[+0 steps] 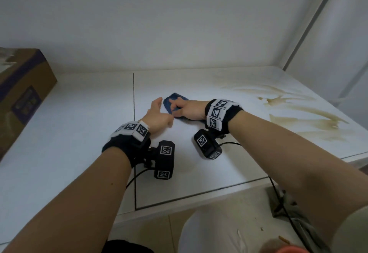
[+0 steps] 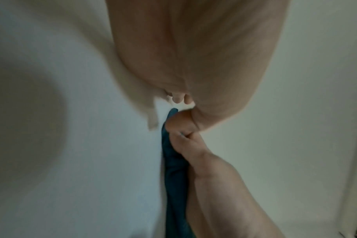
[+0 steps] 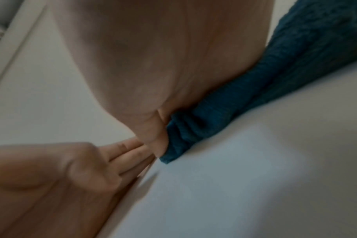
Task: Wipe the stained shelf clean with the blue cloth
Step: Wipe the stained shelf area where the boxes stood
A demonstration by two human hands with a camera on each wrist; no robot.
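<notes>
The white shelf (image 1: pixel 83 133) carries everything here. A thin dark seam (image 1: pixel 133 97) runs front to back across it, just left of the left hand's fingers (image 1: pixel 157 101). The blue cloth (image 1: pixel 173 101) lies flat on the shelf directly under the right hand's fingers (image 1: pixel 176 103), its far edge showing beyond them. Well to the right of those fingers, brownish-yellow stains (image 1: pixel 302 113) streak the surface toward the right-hand edge. Far to the left of the left fingers, a cardboard box (image 1: pixel 22 93) with purple printed bands sits on the shelf against the back wall (image 1: pixel 179 23). Two black cables (image 1: pixel 231 143) trail over the shelf's front part, nearer than the fingers.
</notes>
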